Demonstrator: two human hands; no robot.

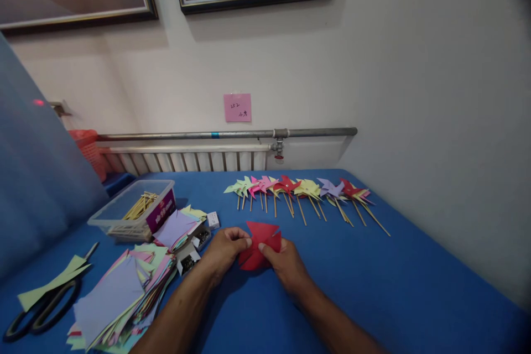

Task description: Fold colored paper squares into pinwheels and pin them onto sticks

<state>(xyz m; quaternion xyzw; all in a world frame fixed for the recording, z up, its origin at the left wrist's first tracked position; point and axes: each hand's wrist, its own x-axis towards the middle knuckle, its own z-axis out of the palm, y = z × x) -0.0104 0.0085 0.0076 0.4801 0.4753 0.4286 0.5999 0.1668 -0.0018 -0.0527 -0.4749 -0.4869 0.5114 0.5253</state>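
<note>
Between my two hands is a red paper square (262, 230) with slits cut in from its corners, held above the blue table. My left hand (226, 249) pinches its left side between thumb and fingers. On the right side, my right hand (286, 265) grips it with the thumb pressed on top near the middle. The fingers behind the paper are hidden. Closest to my left hand stand small open boxes of dark metal pins (188, 261) and a little white box (213, 220).
Finished paper pinwheels (288, 183) on sticks lie in a row along the back. To the left are stacked coloured paper sheets (110, 298), black-handled scissors (53, 307) under a green scrap, and a clear plastic tub (103, 221) of wooden sticks. A wall meets the table's right edge.
</note>
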